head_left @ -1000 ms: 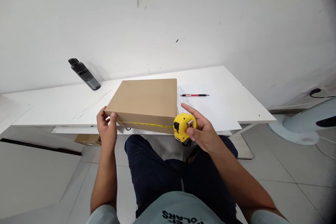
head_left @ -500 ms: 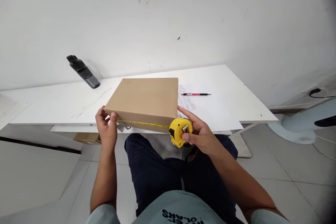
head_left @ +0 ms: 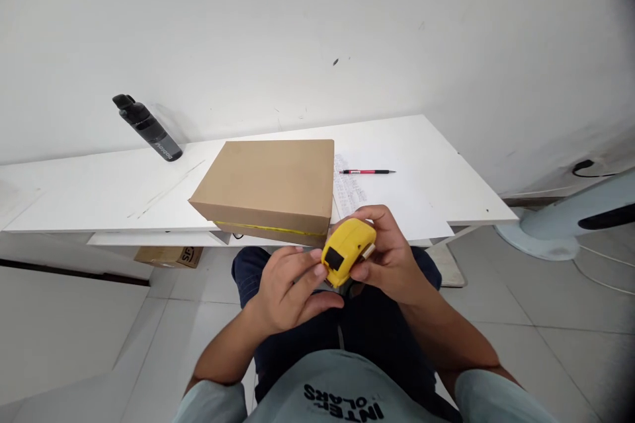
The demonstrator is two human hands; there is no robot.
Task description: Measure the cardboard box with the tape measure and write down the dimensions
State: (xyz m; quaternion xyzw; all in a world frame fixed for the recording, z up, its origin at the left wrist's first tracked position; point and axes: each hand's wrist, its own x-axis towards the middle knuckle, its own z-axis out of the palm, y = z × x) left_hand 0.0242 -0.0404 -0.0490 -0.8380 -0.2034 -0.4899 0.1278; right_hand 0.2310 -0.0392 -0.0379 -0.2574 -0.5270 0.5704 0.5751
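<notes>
A yellow tape measure (head_left: 351, 246) is held in my right hand (head_left: 391, 271), over my lap and just off the near right corner of a closed cardboard box (head_left: 272, 178). My left hand (head_left: 290, 291) has its fingertips pinched against the left side of the tape measure, by the black patch. Along the box's front face runs a yellow tape blade (head_left: 268, 230), whose right end passes behind my hands. The box rests at the front edge of a white table (head_left: 163, 201). To its right, a red and black pen (head_left: 367, 172) lies on a handwritten sheet of paper (head_left: 397, 201).
A dark bottle (head_left: 149, 129) stands at the back left near the wall. Beneath the table, another cardboard box (head_left: 166, 256) sits on the left. On the right floor is a pale rounded appliance base (head_left: 536, 238) with cables.
My left hand has left the box's left corner and come right to the tape measure. My right hand has turned the tape measure. The view has shifted slightly.
</notes>
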